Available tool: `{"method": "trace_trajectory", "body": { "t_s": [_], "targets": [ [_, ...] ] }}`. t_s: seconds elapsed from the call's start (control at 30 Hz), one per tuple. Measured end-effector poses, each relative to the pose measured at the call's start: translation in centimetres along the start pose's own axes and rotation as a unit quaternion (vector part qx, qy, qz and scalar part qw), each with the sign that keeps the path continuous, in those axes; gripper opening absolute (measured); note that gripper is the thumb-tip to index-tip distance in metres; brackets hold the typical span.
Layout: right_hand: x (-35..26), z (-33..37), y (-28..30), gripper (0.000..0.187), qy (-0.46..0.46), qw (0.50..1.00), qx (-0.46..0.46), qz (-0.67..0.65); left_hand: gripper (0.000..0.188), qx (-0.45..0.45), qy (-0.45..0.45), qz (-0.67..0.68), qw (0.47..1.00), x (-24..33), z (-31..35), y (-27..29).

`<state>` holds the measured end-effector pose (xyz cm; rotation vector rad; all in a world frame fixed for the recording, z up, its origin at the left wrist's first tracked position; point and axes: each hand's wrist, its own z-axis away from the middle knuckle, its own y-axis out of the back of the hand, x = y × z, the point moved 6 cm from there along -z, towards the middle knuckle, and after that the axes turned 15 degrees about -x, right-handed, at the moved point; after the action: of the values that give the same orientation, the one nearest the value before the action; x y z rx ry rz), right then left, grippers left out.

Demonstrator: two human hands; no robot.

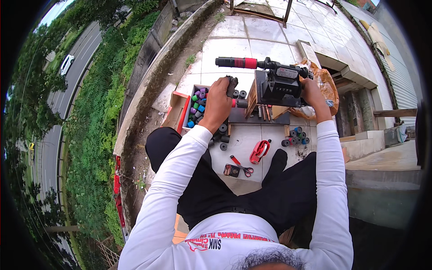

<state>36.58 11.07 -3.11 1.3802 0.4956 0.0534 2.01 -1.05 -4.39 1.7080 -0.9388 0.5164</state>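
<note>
- Nearest the camera, behind both grips, is short dark hair [274, 258], then white fabric sleeves [330, 166] leading to my hands.
- My right hand [313, 95] is at the far right end of the boxy black metal machine with a counter [281, 85]; its fingers curl in, but the machine hides their tips, so I cannot tell what they grip.
- Left of that grip, ahead of my left hand [219, 100], the long black cylinder with a red band [243, 62] juts from the machine.
- I judge the step to be working the machine by its right end; the next move seems to call for a steady right wrist and the left hand guiding near the cylinder.
- Both forearms reach forward; the left hand is raised, back upward, fingers bent. Some dark piece [231, 84] shows at its fingertips; I cannot tell whether it is pinched.
- Left of the left hand sits an open box of coloured rolls [195, 88].
</note>
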Motion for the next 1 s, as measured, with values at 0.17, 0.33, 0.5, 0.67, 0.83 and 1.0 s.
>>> {"method": "trace_trajectory", "body": {
  "t_s": [0.17, 0.33, 0.5, 0.67, 0.83, 1.0],
  "targets": [
    [-1.3, 3.6, 1.5, 0.024, -0.068, 0.989, -0.127, -0.034, 0.012, -0.004, -0.001, 0.005, 1.000, 0.8, -0.2, 0.1],
    [-2.4, 5.6, 4.0, 0.026, -0.036, 0.990, -0.134, -0.029, 0.011, -0.006, 0.005, -0.005, 1.000, 0.1, -0.1, -0.1],
    [-2.5, 6.3, 7.5, 0.029, -0.006, 0.998, -0.009, -0.056, 0.010, -0.002, 0.000, -0.003, 1.000, 0.1, -0.1, -0.2],
    [-1.8, 3.3, 8.2, 0.028, 0.024, 0.997, 0.039, -0.057, 0.010, 0.000, 0.003, 0.000, 1.000, 0.1, 0.0, -0.1],
    [-0.2, -0.1, 7.2, 0.028, 0.041, 0.995, 0.069, -0.059, 0.009, 0.001, 0.005, -0.006, 1.000, -0.2, -0.1, -0.4],
    [1.0, -2.3, 4.8, 0.028, 0.033, 0.996, 0.074, -0.038, 0.011, -0.006, 0.010, -0.003, 1.000, -0.2, -0.2, -0.4]
  ]
}}
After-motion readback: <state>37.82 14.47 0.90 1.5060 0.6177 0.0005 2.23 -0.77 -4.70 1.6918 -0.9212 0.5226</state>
